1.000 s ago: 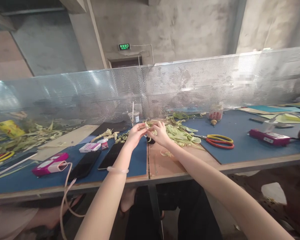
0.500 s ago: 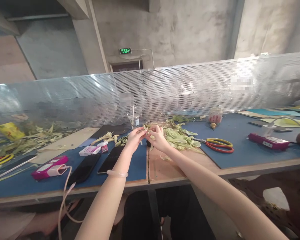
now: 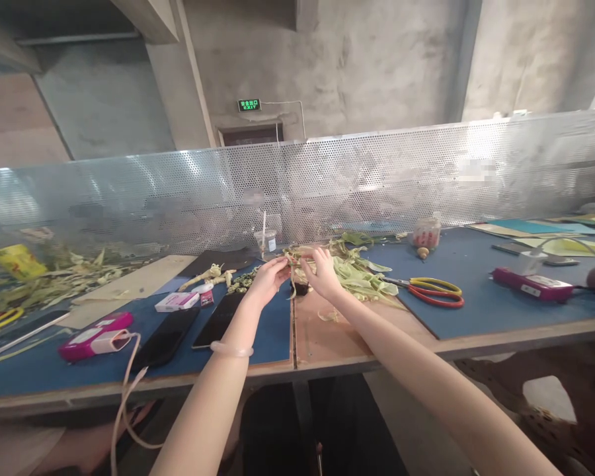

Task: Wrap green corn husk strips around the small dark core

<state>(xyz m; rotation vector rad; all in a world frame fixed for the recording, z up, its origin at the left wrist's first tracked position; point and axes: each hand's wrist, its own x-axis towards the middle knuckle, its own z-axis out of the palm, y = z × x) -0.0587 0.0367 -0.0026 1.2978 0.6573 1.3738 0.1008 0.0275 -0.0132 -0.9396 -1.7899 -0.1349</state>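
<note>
My left hand (image 3: 269,283) is raised over the front middle of the table, fingertips closed on a thin pale green leaf strip (image 3: 293,285) that hangs down between my hands. Just to its right, my right hand (image 3: 323,274) has its fingers bent around the upper part of the strips; its fingertips are partly hidden. A heap of pale green, husk-like leaves (image 3: 364,274) lies behind and right of this hand. A small dark object (image 3: 300,289) shows beneath the hands. Left of them lies a bunch of knotted green plaited pieces (image 3: 240,283).
To the right lie scissors (image 3: 435,292) with red and yellow handles, a clear jar (image 3: 427,233) and a magenta power strip (image 3: 531,284). Leftward are two dark phones (image 3: 167,338), a small white box (image 3: 177,301) and another magenta power strip (image 3: 96,337). A perforated metal screen (image 3: 327,178) borders the table's back.
My hands have drawn slightly apart, and the fingers of my right hand have lifted and loosened. More of the hanging strip and the dark object now shows between them.
</note>
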